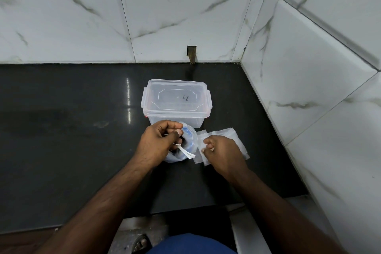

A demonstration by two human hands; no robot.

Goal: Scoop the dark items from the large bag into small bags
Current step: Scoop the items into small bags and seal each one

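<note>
**A:** ok so starting at the left: the left hand (158, 140) is curled over the mouth of the large bag (181, 146), fingers (171, 128) bent round its rim, and a small white scoop (185, 151) sticks out from under the palm. Can't tell if the fingers really grip the scoop or only the plastic. The dark items sit down inside the bag, just right of those fingers, mostly hidden.

**B:** and the other side?

**A:** the right hand (221, 150) is knuckles-up on the stack of small bags (222, 144), fingertips (207, 146) pinching the edge of the top one. The stack lies flat on the desk (82, 130), touching the big bag. A clear lidded box (176, 101) stands just beyond the left fingers.

**B:** what would you worry about?

**A:** my guess: those little bags are thin and slippery, so the pinch could lift two at once or not open the mouth. And the big bag is floppy; if the left fingers let the rim sag, it may slump and tip stuff onto the dark desk, where you'd barely see it. Both wrists are bent down, forearms coming in from below, so there's not much room between the hands.
</note>
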